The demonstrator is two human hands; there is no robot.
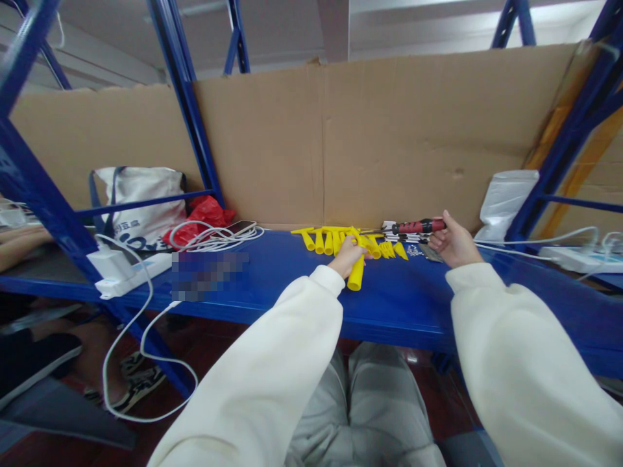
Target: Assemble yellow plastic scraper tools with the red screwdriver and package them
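Note:
My left hand (347, 255) is closed around a yellow plastic piece with a hollow tube-like handle (356, 275), its open end pointing down toward me. In my right hand (453, 241) is a screwdriver (413, 226) with a red and black handle, gripped near its rear end. The shaft lies level, pointing left, and its tip reaches the top of the yellow piece; whether it sits in a screw is too small to tell. Behind my left hand, several similar yellow pieces (319, 241) lie in a row, with smaller yellow parts (387, 250) to their right.
On the left of the blue shelf (272, 285) are a white power strip (136, 275), coiled white cable (214, 235), a red plastic bag (207, 214) and a canvas bag (146, 201). A white pouch (506, 201) stands at right. Cardboard (389, 136) closes the back. Another person's arm (19, 243) shows far left.

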